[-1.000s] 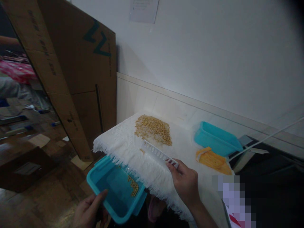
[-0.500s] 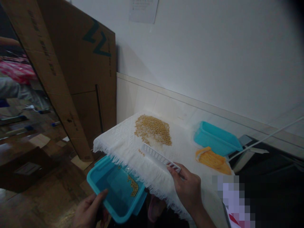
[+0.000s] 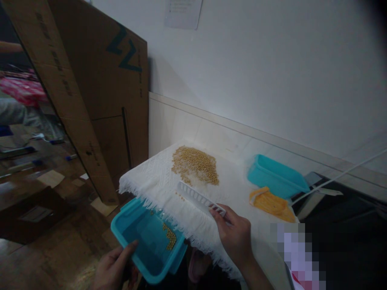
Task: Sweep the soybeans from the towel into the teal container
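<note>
My left hand (image 3: 113,268) grips the near corner of a teal plastic box (image 3: 142,245), held below the table edge; a few yellow beans (image 3: 169,237) lie in its right side. My right hand (image 3: 234,235) is closed on the end of a white comb-like scraper (image 3: 198,197) lying on a white fringed cloth (image 3: 163,189). Just beyond the scraper sits a pile of yellow beans (image 3: 195,164), with a few loose beans in front of the scraper near the cloth's fringe.
A second teal box (image 3: 276,176) and an orange lid (image 3: 270,203) stand at the right of the cloth. A tall cardboard sheet (image 3: 99,92) leans at the left. White wall behind, a white cable (image 3: 338,177) at right, wooden floor below.
The scraper has slid slightly toward the near left edge of the cloth. The left hand and teal box have stayed put.
</note>
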`<state>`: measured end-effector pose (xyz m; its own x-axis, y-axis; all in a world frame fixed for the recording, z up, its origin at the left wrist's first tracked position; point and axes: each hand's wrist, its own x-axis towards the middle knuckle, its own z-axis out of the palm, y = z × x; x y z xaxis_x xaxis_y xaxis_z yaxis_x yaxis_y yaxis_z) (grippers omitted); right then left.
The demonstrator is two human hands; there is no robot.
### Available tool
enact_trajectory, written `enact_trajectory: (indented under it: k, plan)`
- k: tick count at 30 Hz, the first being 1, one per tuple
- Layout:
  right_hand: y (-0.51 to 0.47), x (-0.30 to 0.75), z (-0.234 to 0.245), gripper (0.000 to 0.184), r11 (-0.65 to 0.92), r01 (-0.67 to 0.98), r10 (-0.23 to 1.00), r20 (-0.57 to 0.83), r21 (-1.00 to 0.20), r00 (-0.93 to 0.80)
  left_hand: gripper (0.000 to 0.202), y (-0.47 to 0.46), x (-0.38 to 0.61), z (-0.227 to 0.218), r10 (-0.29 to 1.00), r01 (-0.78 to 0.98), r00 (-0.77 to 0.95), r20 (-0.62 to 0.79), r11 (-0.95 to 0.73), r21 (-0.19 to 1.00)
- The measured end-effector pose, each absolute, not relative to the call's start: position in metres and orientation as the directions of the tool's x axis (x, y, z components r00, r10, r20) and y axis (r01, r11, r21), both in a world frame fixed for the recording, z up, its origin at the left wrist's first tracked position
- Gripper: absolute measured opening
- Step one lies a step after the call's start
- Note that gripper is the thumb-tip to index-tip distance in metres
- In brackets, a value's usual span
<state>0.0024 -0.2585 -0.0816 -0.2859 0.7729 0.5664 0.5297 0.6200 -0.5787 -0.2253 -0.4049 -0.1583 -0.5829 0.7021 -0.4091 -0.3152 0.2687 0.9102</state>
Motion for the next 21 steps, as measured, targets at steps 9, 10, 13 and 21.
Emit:
enact_trajectory:
  k: [9,10,13,21]
  plan:
    - [-0.271,-0.008,-0.078,0.018,0.633,0.486,0.773,0.534,-0.603,-0.343,0.049,-0.405,-0.225,-0.154,0.692,-0.338,-0.577,-0.434,0.281,0.898]
    - [-0.275,-0.008,-0.077,0.018,0.62,0.495,0.783,0.519,-0.609,-0.342,0.049,-0.405,-0.225,-0.155,0.689,-0.339,-0.578,-0.437,0.285,0.897]
    - [-0.287,-0.011,-0.072,0.02,0.588,0.508,0.808,0.471,-0.629,-0.353,0.048,-0.405,-0.225,-0.155,0.682,-0.341,-0.579,-0.447,0.295,0.893]
    - [-0.259,0.004,-0.078,0.027,0.542,0.633,0.78,0.61,-0.553,-0.136,0.048,-0.404,-0.226,-0.156,0.687,-0.353,-0.577,-0.441,0.277,0.894]
